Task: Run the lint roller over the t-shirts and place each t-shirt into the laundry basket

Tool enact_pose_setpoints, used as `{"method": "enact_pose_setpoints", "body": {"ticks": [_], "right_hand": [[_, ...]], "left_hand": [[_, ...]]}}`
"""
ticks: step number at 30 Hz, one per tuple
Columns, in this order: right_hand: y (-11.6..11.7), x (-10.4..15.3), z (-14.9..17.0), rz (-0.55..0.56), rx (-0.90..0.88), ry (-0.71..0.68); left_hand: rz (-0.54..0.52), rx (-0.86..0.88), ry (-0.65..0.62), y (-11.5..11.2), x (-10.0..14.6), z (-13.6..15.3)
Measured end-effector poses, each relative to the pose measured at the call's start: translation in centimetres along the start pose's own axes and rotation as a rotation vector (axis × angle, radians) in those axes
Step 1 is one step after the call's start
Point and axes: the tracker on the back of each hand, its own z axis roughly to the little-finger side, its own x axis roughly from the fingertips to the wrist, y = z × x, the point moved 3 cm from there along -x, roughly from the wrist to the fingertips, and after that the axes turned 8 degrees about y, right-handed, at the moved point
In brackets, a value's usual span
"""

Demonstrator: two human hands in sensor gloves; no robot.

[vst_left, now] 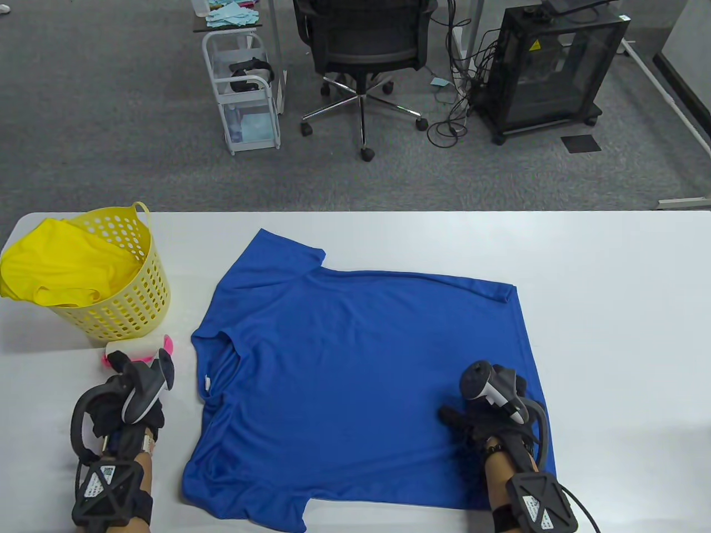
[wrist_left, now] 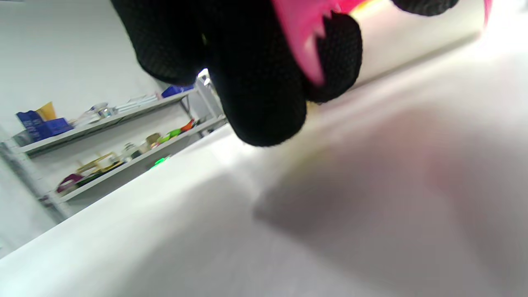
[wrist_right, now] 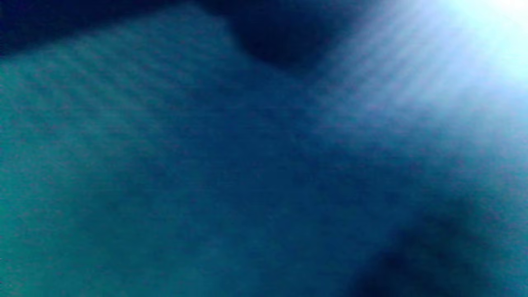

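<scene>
**Table view: blue t-shirt spread flat, lint roller in the left hand**

Table view shows a white table (vst_left: pixel 611 311) that takes the whole lower half of the picture. On it lies a blue t-shirt (vst_left: pixel 355 377), spread flat, with its collar toward the left and its hem toward the right. At the table's far left corner stands a yellow laundry basket (vst_left: pixel 139 300), well apart from the blue shirt. A yellow t-shirt (vst_left: pixel 61 272) is bunched inside the basket and hangs over its left rim.

The right hand (vst_left: pixel 489 411) rests on the lower right part of the blue t-shirt, with its thumb stretched out to the left. The right wrist view is filled with blurred blue cloth, so I cannot tell whether the fingers lie flat or pinch the fabric.

The left hand (vst_left: pixel 133 400) is on the bare table, between the basket and the shirt's collar. Its fingers curl around the pink handle of the lint roller (vst_left: pixel 136 350), whose white roll lies just in front of the basket. In the left wrist view, the gloved fingers (wrist_left: pixel 255 82) wrap around the pink plastic just above the table surface.
</scene>
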Motion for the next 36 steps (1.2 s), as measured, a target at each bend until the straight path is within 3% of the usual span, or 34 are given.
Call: {"method": "enact_pose_setpoints", "body": {"ticks": [5, 9, 11, 14, 16, 18, 21, 25, 29, 31, 36], "right_hand": [[0.0, -0.1, 0.0, -0.005, -0.021, -0.008], [0.1, -0.1, 0.0, -0.012, -0.019, -0.010], [0.2, -0.1, 0.0, -0.011, -0.014, -0.009], [0.2, 0.1, 0.0, -0.012, -0.011, -0.010], [0.2, 0.0, 0.0, -0.025, -0.022, -0.018], [0.3, 0.0, 0.0, -0.037, -0.035, -0.020], [0.3, 0.1, 0.0, -0.039, -0.031, -0.021], [0.3, 0.1, 0.0, -0.043, -0.031, -0.025], [0.4, 0.2, 0.0, -0.060, -0.038, -0.031], [0.4, 0.2, 0.0, -0.064, -0.039, -0.034], [0.4, 0.2, 0.0, -0.066, -0.040, -0.041]], "left_hand": [[-0.127, 0.227, -0.143, 4.7, 3.2, 0.0], [-0.023, 0.533, -0.441, 7.5, 7.7, -1.6], [0.019, 0.508, -0.589, 8.3, 10.4, -3.7], [-0.053, 0.330, -0.697, 8.8, 13.7, -7.1], [-0.045, 0.213, -0.748, 8.3, 14.9, -10.0], [0.022, 0.153, -0.763, 7.6, 15.1, -12.5], [-0.125, 0.110, -0.681, 8.6, 13.6, -15.5], [-0.048, 0.118, -0.598, 9.6, 10.6, -19.5], [-0.153, -0.021, -0.462, 10.6, 9.1, -23.2], [-0.181, -0.041, -0.426, 11.1, 8.8, -24.5], [-0.081, 0.006, -0.427, 11.1, 8.9, -24.6]]}}
